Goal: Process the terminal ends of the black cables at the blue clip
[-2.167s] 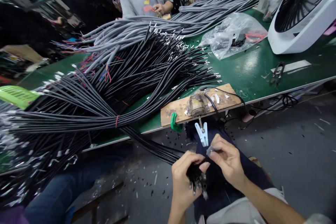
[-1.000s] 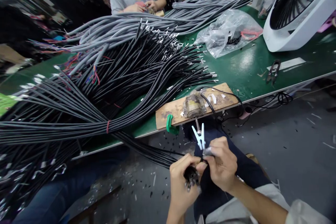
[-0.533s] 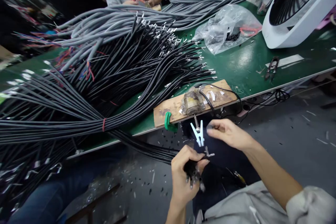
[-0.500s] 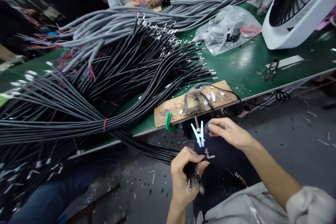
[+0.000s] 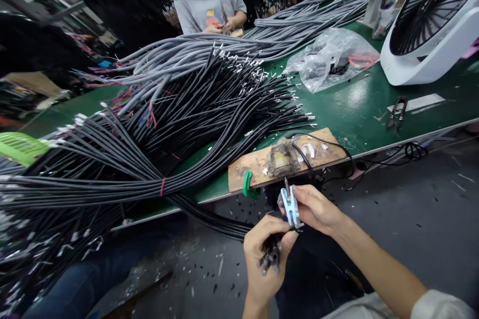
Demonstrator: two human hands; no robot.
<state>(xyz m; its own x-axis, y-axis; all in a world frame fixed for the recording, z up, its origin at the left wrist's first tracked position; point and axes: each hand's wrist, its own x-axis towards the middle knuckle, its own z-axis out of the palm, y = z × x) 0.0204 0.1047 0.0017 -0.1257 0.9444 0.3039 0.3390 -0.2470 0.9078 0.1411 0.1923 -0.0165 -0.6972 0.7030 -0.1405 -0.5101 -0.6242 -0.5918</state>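
My left hand (image 5: 258,271) is closed around a bunch of black cables (image 5: 220,223), their cut ends poking out below the fingers. A light blue clothespin (image 5: 290,207) sits at the end of a metal shaft (image 5: 287,184) under the board. My right hand (image 5: 318,208) pinches the clothespin's two arms between thumb and fingers. The clothespin's lower end meets a stripped cable end by my left thumb; whether its jaws grip that end I cannot tell. The shaft comes out of a motor-like block wrapped in clear plastic (image 5: 282,159).
A wooden board (image 5: 239,172) carries the block, with a green clamp (image 5: 248,184) at the table edge. Black and grey cables (image 5: 209,35) cover the green table (image 5: 348,109). A plastic bag (image 5: 318,60), snips (image 5: 397,113) and a white fan (image 5: 407,67) lie rightward. A co-worker (image 5: 209,10) works opposite.
My right hand has moved in from beside the clothespin and closed on its arms, which are now squeezed together. My left hand still holds the cables, close under the clothespin. The view has tilted up slightly.
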